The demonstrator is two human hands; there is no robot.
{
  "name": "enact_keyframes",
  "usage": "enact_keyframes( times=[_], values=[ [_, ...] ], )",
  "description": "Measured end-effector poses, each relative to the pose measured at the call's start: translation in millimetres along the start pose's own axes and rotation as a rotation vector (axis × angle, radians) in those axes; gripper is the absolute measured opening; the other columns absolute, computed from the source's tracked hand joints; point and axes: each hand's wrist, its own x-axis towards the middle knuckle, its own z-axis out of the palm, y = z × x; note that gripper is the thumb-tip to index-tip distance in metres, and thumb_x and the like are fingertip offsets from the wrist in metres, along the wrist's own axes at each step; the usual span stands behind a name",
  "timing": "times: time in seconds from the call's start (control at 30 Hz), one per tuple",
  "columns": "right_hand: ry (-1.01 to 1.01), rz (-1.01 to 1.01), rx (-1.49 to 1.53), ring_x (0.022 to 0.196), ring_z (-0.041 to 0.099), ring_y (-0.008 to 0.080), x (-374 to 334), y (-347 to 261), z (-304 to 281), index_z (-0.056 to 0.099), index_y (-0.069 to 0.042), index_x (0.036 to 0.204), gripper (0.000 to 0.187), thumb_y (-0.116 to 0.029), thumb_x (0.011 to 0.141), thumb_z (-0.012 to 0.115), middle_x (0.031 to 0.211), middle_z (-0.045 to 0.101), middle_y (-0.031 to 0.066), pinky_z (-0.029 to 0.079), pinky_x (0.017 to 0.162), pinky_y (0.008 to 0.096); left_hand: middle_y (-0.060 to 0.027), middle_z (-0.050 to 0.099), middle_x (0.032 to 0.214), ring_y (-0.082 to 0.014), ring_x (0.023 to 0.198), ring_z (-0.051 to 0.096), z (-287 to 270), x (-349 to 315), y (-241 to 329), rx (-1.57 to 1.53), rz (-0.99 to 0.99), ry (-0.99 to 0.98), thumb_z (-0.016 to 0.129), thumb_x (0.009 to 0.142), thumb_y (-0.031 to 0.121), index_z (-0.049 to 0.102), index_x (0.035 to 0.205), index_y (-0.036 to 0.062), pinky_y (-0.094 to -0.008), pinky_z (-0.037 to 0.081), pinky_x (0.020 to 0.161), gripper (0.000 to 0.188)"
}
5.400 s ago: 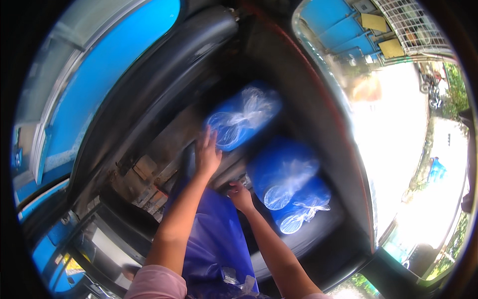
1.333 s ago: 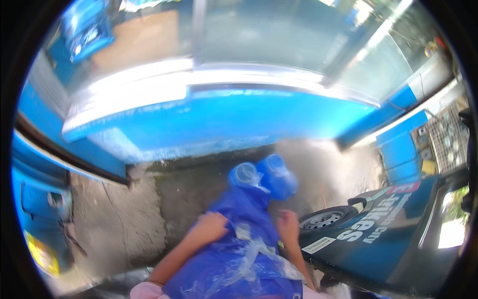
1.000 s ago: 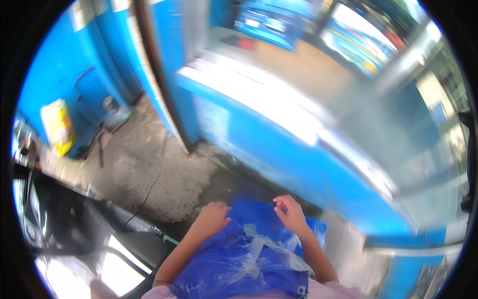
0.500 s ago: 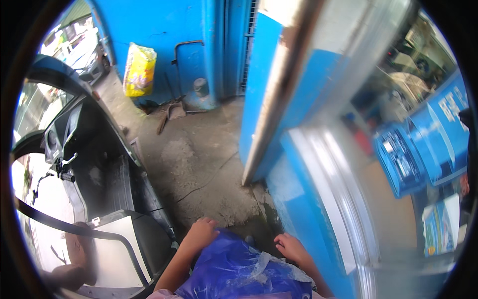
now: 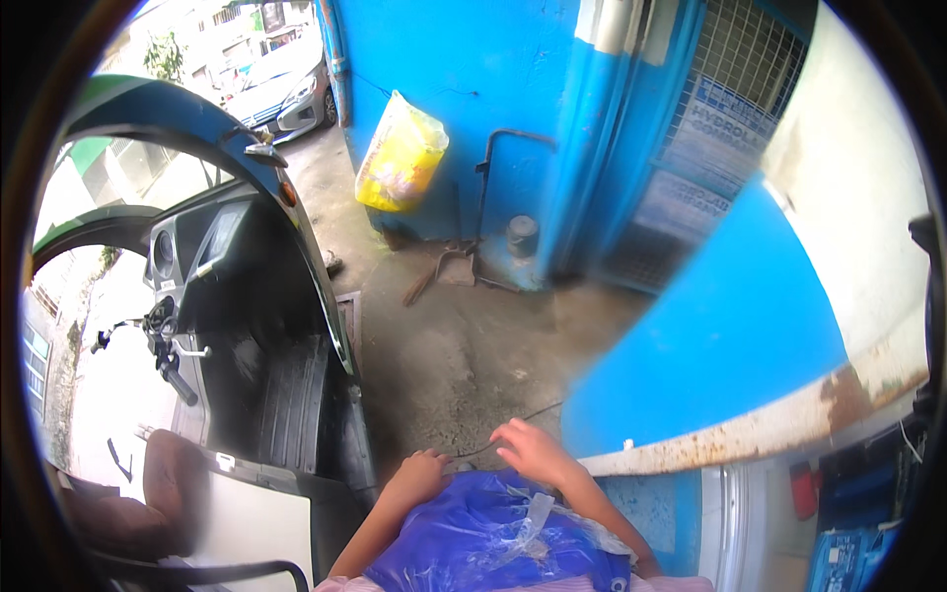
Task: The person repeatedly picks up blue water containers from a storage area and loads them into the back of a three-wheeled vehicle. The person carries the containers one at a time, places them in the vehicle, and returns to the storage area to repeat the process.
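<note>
Shiny blue-purple plastic (image 5: 473, 538) with a pale strip of tape covers my front, over a striped pink garment. I cannot tell if it is an apron or a bag. My left hand (image 5: 419, 476) rests near its far left edge, fingers stretched out and holding nothing I can see. Above the plastic's far right edge is my right hand (image 5: 533, 452), its fingers loosely bent and apart, with nothing in them. The blue door panel (image 5: 710, 326), with a rusty white edge, stands just beyond the right hand.
A black three-wheeler (image 5: 276, 326) stands close on my left, with another person's bent arm (image 5: 168, 493) inside it. Ahead, a yellow bag (image 5: 402, 158) hangs on the blue wall (image 5: 464, 59). Below are a dustpan (image 5: 457, 267), broom (image 5: 420, 285) and grey can (image 5: 523, 237). A silver car (image 5: 286, 94) stands beyond.
The view has swung right, so the scene has shifted and the blue panel now spans the right side. My right hand has moved left, closer to my left hand.
</note>
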Motion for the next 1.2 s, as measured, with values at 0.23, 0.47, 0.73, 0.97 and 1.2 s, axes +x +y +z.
enact_keyframes(
  times=[0.23,0.47,0.73,0.97,1.2],
  values=[
    [-0.088,0.078,-0.051,0.082,0.056,0.0326,109,63,-60,0.054,-0.009,0.097,0.019,-0.015,0.079,0.058,0.089,0.055,0.0135,0.045,0.072,0.041,-0.0186,0.052,0.119,-0.0339,0.108,0.05,-80,126,-11,-0.027,0.224,0.181,0.06,0.079,0.024,0.058,0.111,0.0058,-0.0397,0.04,0.093,0.037],
    [-0.162,0.068,-0.063,0.086,0.056,0.0316,242,185,-138,0.055,-0.008,0.097,0.021,-0.016,0.078,0.06,0.091,0.056,0.0137,0.045,0.073,0.0404,-0.0209,0.048,0.123,-0.0383,0.11,0.048,-104,265,-41,-0.123,0.096,0.005,0.061,0.079,0.028,0.058,0.114,0.0089,-0.0423,0.039,0.095,0.041],
    [-0.101,0.177,-0.197,0.087,0.057,0.0387,392,296,-295,0.051,-0.006,0.098,0.028,-0.014,0.074,0.064,0.099,0.053,0.0204,0.047,0.073,0.0449,-0.0239,0.04,0.13,-0.0415,0.118,0.04,-218,475,16,-0.133,0.082,0.154,0.065,0.077,0.026,0.054,0.119,0.0085,-0.0446,0.035,0.098,0.047],
    [-0.017,0.431,-0.117,0.11,0.048,0.0438,402,365,-373,0.031,-0.015,0.134,0.066,-0.02,0.077,0.065,0.13,0.03,0.0304,0.043,0.092,0.0444,-0.0225,0.021,0.143,-0.0444,0.129,0.023,-259,606,58,-0.108,0.184,0.308,0.071,0.071,0.023,0.021,0.139,0.0083,-0.0467,0.026,0.104,0.085],
    [-0.049,0.801,-0.102,0.117,0.042,0.0438,335,463,-434,0.032,-0.015,0.136,0.067,-0.023,0.078,0.065,0.139,0.019,0.0297,0.039,0.096,0.0439,-0.0194,0.017,0.145,-0.0421,0.133,0.015,-263,748,97,0.245,0.156,-0.295,0.066,0.072,0.045,0.041,0.131,0.0082,-0.0622,0.022,0.099,0.074]
  ],
)
